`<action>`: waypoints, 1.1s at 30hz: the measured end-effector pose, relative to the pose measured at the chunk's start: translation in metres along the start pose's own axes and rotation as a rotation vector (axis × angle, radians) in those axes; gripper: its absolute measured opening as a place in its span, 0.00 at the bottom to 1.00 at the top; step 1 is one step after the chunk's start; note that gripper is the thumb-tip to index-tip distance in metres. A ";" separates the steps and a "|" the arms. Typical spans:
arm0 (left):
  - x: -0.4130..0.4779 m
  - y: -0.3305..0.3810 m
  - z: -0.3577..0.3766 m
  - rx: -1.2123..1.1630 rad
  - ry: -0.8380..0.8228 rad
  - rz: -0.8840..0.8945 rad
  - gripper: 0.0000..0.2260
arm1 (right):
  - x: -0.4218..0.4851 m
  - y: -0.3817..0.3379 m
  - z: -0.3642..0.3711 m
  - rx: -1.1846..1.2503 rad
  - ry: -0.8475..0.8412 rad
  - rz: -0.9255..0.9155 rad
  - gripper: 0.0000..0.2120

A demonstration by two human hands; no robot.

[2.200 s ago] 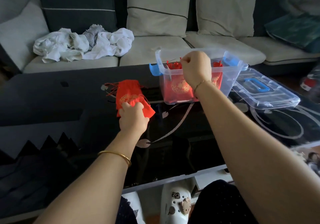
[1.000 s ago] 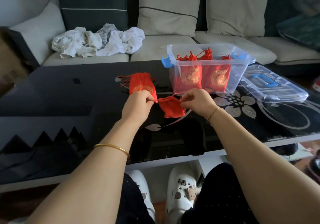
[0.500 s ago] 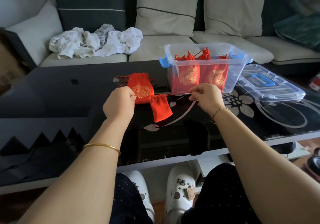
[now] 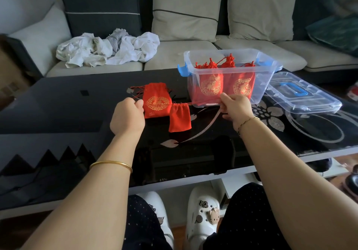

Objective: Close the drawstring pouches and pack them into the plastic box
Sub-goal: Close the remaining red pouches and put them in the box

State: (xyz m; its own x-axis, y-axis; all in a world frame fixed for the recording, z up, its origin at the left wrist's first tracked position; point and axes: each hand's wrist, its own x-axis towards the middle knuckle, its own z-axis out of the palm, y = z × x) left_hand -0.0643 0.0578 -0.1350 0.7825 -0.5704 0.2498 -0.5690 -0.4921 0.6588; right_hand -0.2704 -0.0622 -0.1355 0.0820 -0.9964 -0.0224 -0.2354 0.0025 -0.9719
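Note:
A small red drawstring pouch (image 4: 179,117) hangs between my hands, its mouth gathered tight. My left hand (image 4: 127,117) pinches the string on its left and my right hand (image 4: 235,108) pinches the string on its right, both pulled apart and taut. Behind it a red pouch with a gold emblem (image 4: 156,100) lies flat on the black table (image 4: 58,106). The clear plastic box (image 4: 265,69) with blue latches stands at the back right and holds several closed red pouches (image 4: 211,83).
The box's clear lid (image 4: 302,94) with a blue handle lies to the right of the box. A sofa with cushions and a heap of white cloth (image 4: 108,48) runs behind the table. My knees and white shoes are under the near table edge.
My left hand lifted a pouch from the table while my right left the box. Both hands took its strings and pulled them apart, drawing the mouth shut.

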 end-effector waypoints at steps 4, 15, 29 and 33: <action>0.010 0.008 -0.003 -0.822 -0.179 -0.675 0.16 | 0.002 -0.001 -0.006 0.549 -0.059 0.547 0.16; -0.002 0.047 -0.018 -1.359 -0.420 -0.351 0.16 | -0.013 -0.034 0.002 0.488 -0.014 0.143 0.12; -0.018 0.056 -0.005 -0.706 -0.624 0.104 0.05 | -0.037 -0.060 0.038 0.168 -0.323 -0.327 0.16; -0.018 0.057 -0.004 -0.799 -0.631 0.065 0.04 | -0.031 -0.051 0.037 0.049 -0.324 -0.144 0.19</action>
State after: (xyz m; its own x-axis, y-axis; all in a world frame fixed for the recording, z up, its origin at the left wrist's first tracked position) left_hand -0.1095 0.0428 -0.0988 0.3488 -0.9365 0.0348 -0.0904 0.0033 0.9959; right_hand -0.2251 -0.0283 -0.0942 0.4157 -0.9082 0.0496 -0.1536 -0.1239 -0.9803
